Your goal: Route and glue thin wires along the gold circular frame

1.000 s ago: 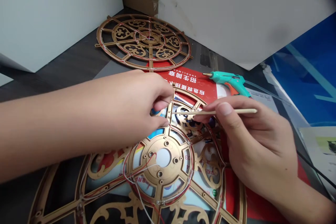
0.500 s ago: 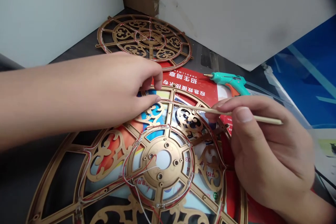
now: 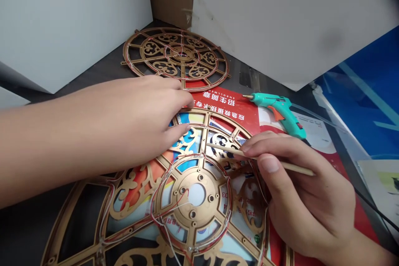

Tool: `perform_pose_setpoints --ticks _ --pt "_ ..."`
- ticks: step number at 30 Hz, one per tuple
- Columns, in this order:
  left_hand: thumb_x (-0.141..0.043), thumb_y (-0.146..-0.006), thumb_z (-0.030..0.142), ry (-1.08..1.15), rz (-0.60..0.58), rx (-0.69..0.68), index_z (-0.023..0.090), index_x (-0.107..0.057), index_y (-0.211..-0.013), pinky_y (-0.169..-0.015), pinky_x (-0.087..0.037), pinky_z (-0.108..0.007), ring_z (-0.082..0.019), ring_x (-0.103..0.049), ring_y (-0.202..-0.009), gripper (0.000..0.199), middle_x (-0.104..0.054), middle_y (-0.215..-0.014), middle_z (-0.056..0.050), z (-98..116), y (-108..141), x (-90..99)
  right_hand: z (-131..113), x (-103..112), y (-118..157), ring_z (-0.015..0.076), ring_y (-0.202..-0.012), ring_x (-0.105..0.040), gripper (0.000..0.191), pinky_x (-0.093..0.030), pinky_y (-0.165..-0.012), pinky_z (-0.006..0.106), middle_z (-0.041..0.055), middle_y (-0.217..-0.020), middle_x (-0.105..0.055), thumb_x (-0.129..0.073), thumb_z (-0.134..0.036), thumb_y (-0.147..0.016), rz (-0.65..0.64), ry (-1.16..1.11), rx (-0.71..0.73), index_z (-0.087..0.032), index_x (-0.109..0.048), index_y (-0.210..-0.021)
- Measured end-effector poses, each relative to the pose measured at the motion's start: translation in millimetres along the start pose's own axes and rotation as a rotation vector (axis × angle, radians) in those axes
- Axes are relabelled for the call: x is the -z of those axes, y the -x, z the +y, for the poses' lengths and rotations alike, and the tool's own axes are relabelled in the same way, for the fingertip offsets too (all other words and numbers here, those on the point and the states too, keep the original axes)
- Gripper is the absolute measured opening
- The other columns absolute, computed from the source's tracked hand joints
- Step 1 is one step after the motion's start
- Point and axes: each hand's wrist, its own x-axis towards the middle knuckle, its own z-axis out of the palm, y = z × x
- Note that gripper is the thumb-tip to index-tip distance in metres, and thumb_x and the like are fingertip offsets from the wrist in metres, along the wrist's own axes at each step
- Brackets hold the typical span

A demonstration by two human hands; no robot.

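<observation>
A round gold openwork frame (image 3: 176, 176) lies in front of me, with thin red and white wires (image 3: 151, 208) running along its rings and spokes. My left hand (image 3: 165, 112) rests on its far left rim, thumb and fingers apart over the edge; the fingertips are partly hidden. Pinched between the thumb and fingers of my right hand (image 3: 299, 191) is a thin wooden stick (image 3: 232, 150). The stick's tip is at the far spoke of the frame, between the middle and inner rings; I cannot tell whether it touches.
Behind lies a second wired gold frame (image 3: 183, 72). A teal glue gun (image 3: 280, 110) with an orange trigger lies at the right on a red printed sheet (image 3: 218, 95). White panels (image 3: 249, 20) stand at the back. A black cable (image 3: 374, 210) runs along the right.
The stick's tip has moved from the middle ring toward the hub along the far spoke. My right hand has shifted left. The view has tilted slightly, and my left hand remains on the rim.
</observation>
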Motion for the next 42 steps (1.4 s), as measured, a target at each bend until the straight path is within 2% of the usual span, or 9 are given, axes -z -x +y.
perform_pose_setpoints --ticks 3,10,14,17,20,25,31,37,42 --pt "-0.046 -0.098 0.063 -0.121 -0.017 -0.026 0.028 -0.080 -0.125 -0.107 -0.056 -0.062 -0.041 -0.069 -0.121 0.055 -0.076 -0.130 -0.014 -7.3 0.0 -4.1 -0.3 0.2 -0.4 0.0212 -0.094 -0.082 0.012 -0.053 -0.082 0.044 -0.0002 -0.096 -0.084 -0.065 -0.018 -0.113 -0.005 -0.001 0.006 -0.027 -0.073 -0.109" --pt "-0.050 -0.098 0.063 -0.017 0.007 -0.006 0.027 -0.079 -0.108 -0.114 -0.049 -0.062 -0.042 -0.065 -0.123 0.047 -0.077 -0.117 -0.013 -0.1 -4.8 -11.8 -0.4 2.1 0.1 0.0199 -0.091 -0.081 0.017 -0.054 -0.082 0.041 -0.0006 -0.096 -0.084 -0.063 -0.013 -0.111 -0.048 -0.001 0.004 -0.028 -0.071 -0.110" --pt "-0.058 -0.092 0.066 0.114 -0.067 0.059 0.027 -0.072 -0.102 -0.101 -0.051 -0.053 -0.037 -0.069 -0.109 0.042 -0.077 -0.108 -0.011 1.5 -9.6 -5.8 1.0 1.5 -1.5 0.0167 -0.091 -0.081 0.018 -0.055 -0.086 0.037 -0.0033 -0.093 -0.083 -0.064 -0.011 -0.109 -0.047 -0.040 0.009 -0.027 -0.071 -0.111" --pt "-0.064 -0.087 0.068 0.218 -0.156 0.095 0.029 -0.070 -0.101 -0.082 -0.049 -0.045 -0.031 -0.069 -0.087 0.042 -0.077 -0.099 -0.008 -5.9 -14.1 -3.0 1.0 1.6 -1.7 0.0161 -0.090 -0.081 0.018 -0.056 -0.084 0.036 -0.0037 -0.093 -0.082 -0.064 -0.009 -0.106 -0.081 -0.067 0.032 -0.027 -0.069 -0.110" --pt "-0.067 -0.085 0.071 0.300 -0.212 0.106 0.031 -0.070 -0.106 -0.074 -0.048 -0.043 -0.027 -0.066 -0.077 0.046 -0.076 -0.091 -0.005 -15.5 -17.4 -6.0 0.7 2.0 0.2 0.0154 -0.092 -0.081 0.020 -0.056 -0.085 0.036 -0.0039 -0.098 -0.084 -0.064 -0.008 -0.104 -0.122 -0.064 0.047 -0.027 -0.068 -0.111" --pt "-0.066 -0.084 0.076 0.315 -0.247 0.110 0.031 -0.068 -0.113 -0.072 -0.048 -0.041 -0.025 -0.061 -0.074 0.054 -0.073 -0.092 -0.005 -17.8 -20.0 -9.4 1.2 2.6 2.2 0.0163 -0.094 -0.081 0.022 -0.053 -0.087 0.038 -0.0026 -0.100 -0.084 -0.063 -0.006 -0.102 -0.168 -0.042 0.070 -0.026 -0.066 -0.112" --pt "-0.062 -0.072 0.077 0.279 -0.283 0.204 0.031 -0.066 -0.109 -0.072 -0.048 -0.044 -0.026 -0.060 -0.074 0.059 -0.073 -0.093 -0.007 -7.9 -24.1 -5.0 0.4 4.5 -0.6 0.0176 -0.093 -0.082 0.025 -0.051 -0.085 0.039 -0.0023 -0.100 -0.083 -0.062 -0.005 -0.101 -0.212 -0.006 0.093 -0.027 -0.063 -0.113" --pt "-0.065 -0.079 0.080 0.321 -0.232 0.107 0.032 -0.067 -0.110 -0.075 -0.051 -0.045 -0.029 -0.068 -0.086 0.058 -0.078 -0.105 -0.009 -16.5 -21.7 -9.0 1.5 3.7 4.5 0.0199 -0.092 -0.079 0.024 -0.045 -0.092 0.043 -0.0015 -0.102 -0.082 -0.059 -0.005 -0.105 -0.230 0.010 0.069 -0.027 -0.062 -0.115" --pt "-0.066 -0.077 0.076 0.309 -0.224 0.127 0.031 -0.067 -0.109 -0.076 -0.052 -0.046 -0.031 -0.070 -0.088 0.056 -0.078 -0.106 -0.010 -16.4 -20.6 -9.4 -5.1 6.5 1.6 0.0197 -0.093 -0.078 0.025 -0.045 -0.093 0.044 -0.0021 -0.103 -0.081 -0.059 -0.004 -0.104 -0.301 0.071 0.109 -0.027 -0.060 -0.114"
